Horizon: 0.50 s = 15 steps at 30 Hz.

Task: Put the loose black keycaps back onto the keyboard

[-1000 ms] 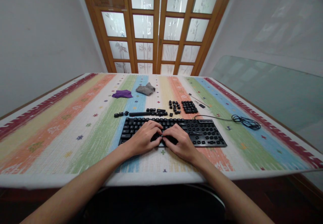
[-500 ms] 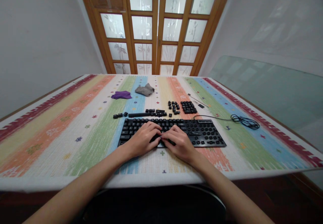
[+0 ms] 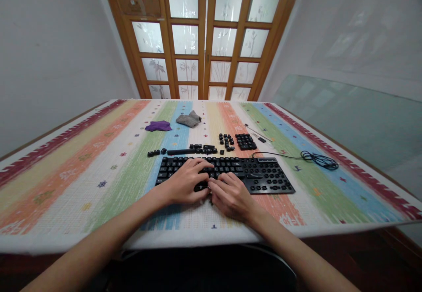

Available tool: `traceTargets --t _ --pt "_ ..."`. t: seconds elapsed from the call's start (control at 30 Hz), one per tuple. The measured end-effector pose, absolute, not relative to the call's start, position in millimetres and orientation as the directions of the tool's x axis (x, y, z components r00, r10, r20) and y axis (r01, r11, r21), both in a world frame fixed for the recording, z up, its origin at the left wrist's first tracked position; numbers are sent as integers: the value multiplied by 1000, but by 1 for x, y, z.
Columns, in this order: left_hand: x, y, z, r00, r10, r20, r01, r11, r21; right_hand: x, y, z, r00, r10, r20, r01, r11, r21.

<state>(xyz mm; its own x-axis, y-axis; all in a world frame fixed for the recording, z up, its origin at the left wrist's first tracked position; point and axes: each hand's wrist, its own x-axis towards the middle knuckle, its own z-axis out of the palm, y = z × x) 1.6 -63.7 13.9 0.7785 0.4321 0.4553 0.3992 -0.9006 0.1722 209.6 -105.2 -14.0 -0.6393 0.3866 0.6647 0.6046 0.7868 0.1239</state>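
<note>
A black keyboard (image 3: 271, 178) lies across the table in front of me, keycaps on its left and middle and bare switches on its right. Over the middle of the keyboard, my left hand (image 3: 188, 182) bends its fingers, thumb and fingertips drawn in close to the other hand. My right hand (image 3: 231, 195) is closed in a pinch at the front edge, its fingertips meeting the left ones. Whatever is between the fingertips is too small and covered to name. Behind the keyboard lie a long spacebar keycap (image 3: 181, 152) and several loose keycaps (image 3: 226, 141).
A block of number-pad keycaps (image 3: 245, 142) sits behind the keyboard's right part, beside thin rods (image 3: 259, 132) and a small black piece (image 3: 262, 140). A coiled cable (image 3: 319, 160) lies to the right. Farther back are a purple cloth (image 3: 158, 126) and a grey cloth (image 3: 189, 119).
Both hands have drawn slightly toward me, from over the keys to the keyboard's front edge, fingertips still together. The view has tilted up slightly.
</note>
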Motion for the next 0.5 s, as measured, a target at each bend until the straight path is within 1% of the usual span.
traceTargets --t 0.07,0.17,0.23,0.33,0.5 --pt "-5 -50 22 752 487 444 439 -873 214 213 -106 -13 -548 416 726 631 775 32" --pt "-18 -17 30 682 573 454 542 -813 212 216 -106 -12 -440 434 786 656 753 -48" --pt "-28 10 31 653 623 431 605 -771 198 217 -106 -12 -406 442 800 664 744 -74" --pt "-38 45 27 643 676 360 665 -726 175 217 -107 -13 -384 444 809 664 742 -92" --pt "-40 74 24 671 713 201 700 -700 143 217 -108 -14 -340 437 833 656 745 -123"
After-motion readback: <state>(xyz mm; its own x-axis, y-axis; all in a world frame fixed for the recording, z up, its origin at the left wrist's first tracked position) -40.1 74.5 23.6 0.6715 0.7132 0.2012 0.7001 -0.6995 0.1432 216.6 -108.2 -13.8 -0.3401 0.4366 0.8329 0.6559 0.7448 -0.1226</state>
